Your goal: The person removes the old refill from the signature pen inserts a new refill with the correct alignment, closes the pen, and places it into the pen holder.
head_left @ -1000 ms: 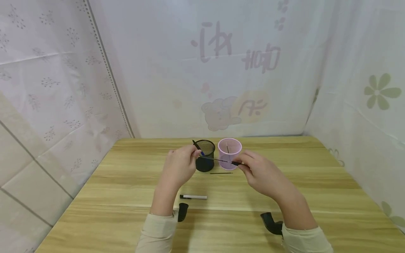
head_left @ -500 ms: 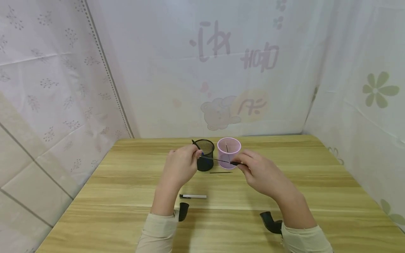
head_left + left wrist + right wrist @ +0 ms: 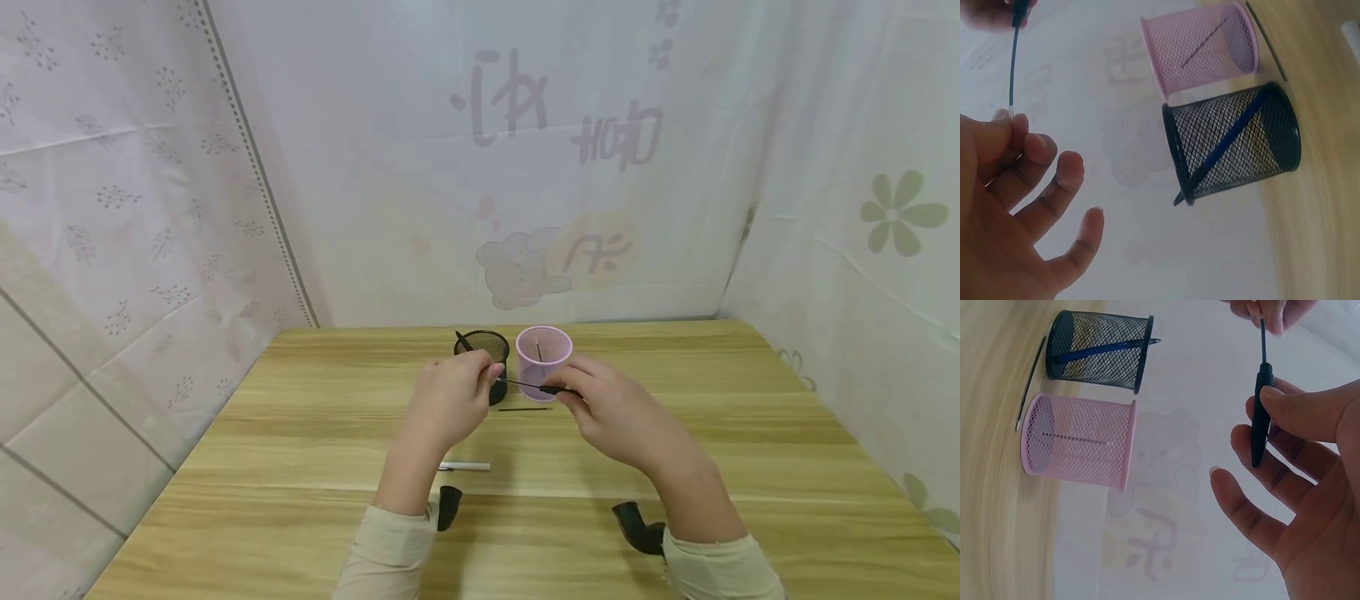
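Thumb and forefinger of my left hand (image 3: 450,396) pinch the pale end of a thin dark pen refill (image 3: 1013,69). Opposite it, my right hand (image 3: 618,412) holds a black pen barrel (image 3: 1261,419) with a ribbed grip between thumb and fingers. The refill runs into the barrel's ribbed end, so its far part is hidden. Both hands are raised in front of two mesh cups. A blue pen (image 3: 1094,351) leans inside the black mesh cup (image 3: 1097,374). Inside the pink mesh cup (image 3: 1079,464) stands a thin dark stick (image 3: 1075,438).
On the wooden table (image 3: 300,467), another thin dark stick (image 3: 525,409) lies before the cups. A white pen (image 3: 471,467) lies nearer, partly covered by the left forearm. Black curved pieces (image 3: 448,507) show beside both cuffs. Patterned curtains (image 3: 390,167) hang behind and beside the table.
My left hand has moved right, towards the right hand, and less of the refill shows between them. The left forearm now covers the white pen's dark end. The right hand has barely moved.
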The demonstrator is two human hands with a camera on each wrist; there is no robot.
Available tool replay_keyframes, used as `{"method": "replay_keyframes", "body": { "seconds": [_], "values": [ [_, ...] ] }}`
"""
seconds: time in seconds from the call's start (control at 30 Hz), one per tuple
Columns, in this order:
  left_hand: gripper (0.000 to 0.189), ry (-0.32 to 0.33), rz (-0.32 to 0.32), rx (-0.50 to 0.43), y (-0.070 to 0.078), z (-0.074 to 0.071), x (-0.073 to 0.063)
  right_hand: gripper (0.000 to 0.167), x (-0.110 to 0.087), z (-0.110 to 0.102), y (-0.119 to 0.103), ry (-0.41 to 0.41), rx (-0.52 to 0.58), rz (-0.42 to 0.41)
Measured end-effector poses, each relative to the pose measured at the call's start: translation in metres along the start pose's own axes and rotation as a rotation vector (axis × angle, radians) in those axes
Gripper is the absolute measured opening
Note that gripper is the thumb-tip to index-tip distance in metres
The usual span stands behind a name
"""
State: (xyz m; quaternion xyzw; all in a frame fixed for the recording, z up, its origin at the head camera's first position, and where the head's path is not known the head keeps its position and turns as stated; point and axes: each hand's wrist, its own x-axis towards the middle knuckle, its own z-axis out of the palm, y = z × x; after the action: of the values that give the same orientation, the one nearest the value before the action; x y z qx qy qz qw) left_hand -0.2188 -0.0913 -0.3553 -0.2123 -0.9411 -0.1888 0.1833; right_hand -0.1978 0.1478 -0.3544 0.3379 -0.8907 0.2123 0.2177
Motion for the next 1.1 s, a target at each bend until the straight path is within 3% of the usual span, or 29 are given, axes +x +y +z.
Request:
{"method": "replay_keyframes", "body": {
  "seconds": [0.27, 0.63, 1.1],
  "values": [
    [0.031, -0.003, 0.039, 0.016, 0.009, 0.007, 0.003, 0.022, 0.000, 0.003, -0.003, -0.008, -0.003, 0.010],
    [0.032, 0.027, 0.076, -0.002, 0.006, 0.009, 0.002, 0.019, -0.001, 0.001, -0.002, -0.010, -0.005, 0.027],
    [0.032, 0.053, 0.038, -0.059, -0.006, 0.008, -0.005, 0.020, -0.002, -0.002, 0.001, -0.007, -0.007, 0.023]
  ]
}}
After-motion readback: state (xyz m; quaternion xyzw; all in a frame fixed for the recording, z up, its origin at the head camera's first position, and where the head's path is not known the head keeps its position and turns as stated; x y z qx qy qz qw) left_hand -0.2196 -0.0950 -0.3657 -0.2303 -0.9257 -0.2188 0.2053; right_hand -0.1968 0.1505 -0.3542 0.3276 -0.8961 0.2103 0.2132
